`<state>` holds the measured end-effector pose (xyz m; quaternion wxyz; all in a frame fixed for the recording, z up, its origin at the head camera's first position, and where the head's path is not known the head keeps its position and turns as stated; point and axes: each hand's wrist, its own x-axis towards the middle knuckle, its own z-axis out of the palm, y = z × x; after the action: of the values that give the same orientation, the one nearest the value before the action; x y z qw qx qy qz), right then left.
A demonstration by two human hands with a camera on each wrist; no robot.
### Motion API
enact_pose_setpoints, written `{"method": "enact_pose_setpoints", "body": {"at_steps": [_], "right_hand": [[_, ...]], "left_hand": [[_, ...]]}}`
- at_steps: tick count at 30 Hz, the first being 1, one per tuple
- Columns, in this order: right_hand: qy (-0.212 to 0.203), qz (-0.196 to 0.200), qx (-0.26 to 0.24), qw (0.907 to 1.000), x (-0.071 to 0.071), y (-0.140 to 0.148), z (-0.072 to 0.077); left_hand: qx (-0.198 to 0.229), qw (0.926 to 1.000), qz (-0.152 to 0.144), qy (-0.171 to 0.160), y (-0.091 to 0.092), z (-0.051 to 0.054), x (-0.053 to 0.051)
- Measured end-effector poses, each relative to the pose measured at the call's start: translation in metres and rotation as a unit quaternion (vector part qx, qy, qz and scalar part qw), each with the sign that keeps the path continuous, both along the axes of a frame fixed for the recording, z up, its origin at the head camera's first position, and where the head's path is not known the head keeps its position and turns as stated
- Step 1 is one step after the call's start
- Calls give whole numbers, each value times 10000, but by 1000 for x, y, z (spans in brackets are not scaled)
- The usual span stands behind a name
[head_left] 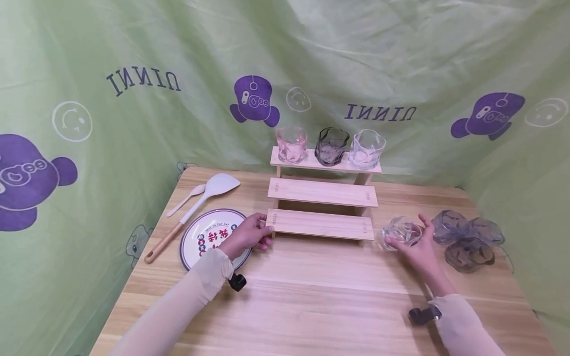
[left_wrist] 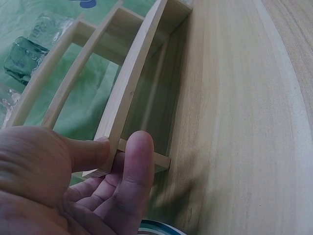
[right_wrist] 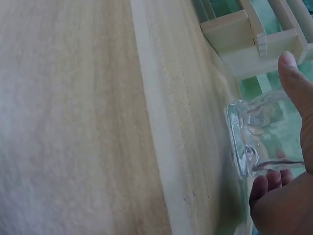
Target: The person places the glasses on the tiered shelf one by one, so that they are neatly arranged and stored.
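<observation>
The right hand (head_left: 420, 252) is holding a colourless, see-through glass (head_left: 403, 231) with wavy walls between thumb and fingers, just right of a pale wooden three-step stand (head_left: 320, 225). The left hand (head_left: 249, 232) is pinching the left end of its nearest, lowest step, partly covering a printed plate (head_left: 191, 237). Pink (head_left: 291, 146), smoky (head_left: 331, 147) and clear (head_left: 367, 150) tumblers are standing on the far top step. Three greyish glasses (head_left: 469, 254) are crowding the right hand's right side; a spatula (head_left: 196, 210) and a spoon (head_left: 184, 201) are lying left.

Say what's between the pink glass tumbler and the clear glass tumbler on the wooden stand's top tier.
One dark grey, wavy-sided glass tumbler, standing on that pale wooden top tier; the head view shows it.
</observation>
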<state>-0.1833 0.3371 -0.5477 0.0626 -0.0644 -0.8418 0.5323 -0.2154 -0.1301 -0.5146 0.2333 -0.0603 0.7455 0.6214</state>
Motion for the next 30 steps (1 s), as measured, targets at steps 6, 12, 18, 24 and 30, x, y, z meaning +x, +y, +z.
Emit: {"method": "enact_pose_setpoints", "body": {"at_steps": [6, 12, 18, 24, 30], "right_hand": [[-271, 165, 347, 9989, -3, 7, 0], [-399, 42, 132, 9991, -2, 4, -2], [-195, -188, -538, 9982, -5, -1, -9], [-136, -131, -390, 9991, -5, -2, -12], [164, -219, -111, 9996, -8, -4, -16]], "left_hand": [[9, 10000, 17, -35, 0, -1, -1], [30, 10000, 0, -15, 0, -1, 0], [7, 10000, 20, -29, 1, 1, 0], [-17, 9999, 85, -59, 1, 1, 0], [17, 10000, 59, -14, 1, -1, -1]]}}
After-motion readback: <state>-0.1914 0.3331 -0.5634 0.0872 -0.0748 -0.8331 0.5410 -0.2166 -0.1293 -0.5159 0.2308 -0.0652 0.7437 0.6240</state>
